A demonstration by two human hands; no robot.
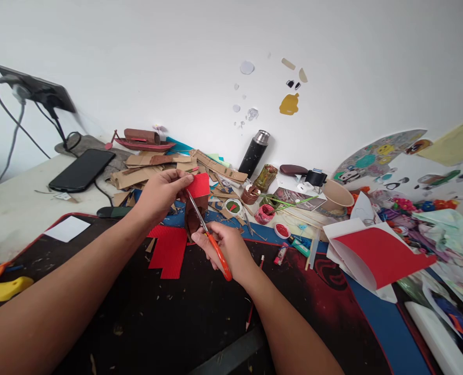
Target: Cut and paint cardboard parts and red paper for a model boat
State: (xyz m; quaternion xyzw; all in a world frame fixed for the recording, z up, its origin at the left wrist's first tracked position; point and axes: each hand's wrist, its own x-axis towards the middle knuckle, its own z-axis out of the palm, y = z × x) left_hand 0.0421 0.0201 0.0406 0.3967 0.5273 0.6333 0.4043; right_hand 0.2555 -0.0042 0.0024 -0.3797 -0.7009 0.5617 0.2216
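My left hand (168,188) pinches a small piece of red paper (199,185) above the mat, with the fingertips at its left edge. My right hand (228,246) is closed round the orange handles of a pair of scissors (219,256). The scissor blades point up and left and reach the lower left side of the red piece; whether they are cutting into it I cannot tell. Below my hands a larger sheet of red corrugated paper (169,254), with a stepped edge, lies on the black mat (137,317). Something brown, partly hidden by the scissors, is behind the blades.
Cardboard scraps (137,177) are heaped behind my left hand, near a brown model boat (143,141). A phone (82,170) lies left. Paint jars (265,213) and a black flask (255,152) stand behind. Red paper (376,252) lies right; a pencil (250,316) lies near my right forearm.
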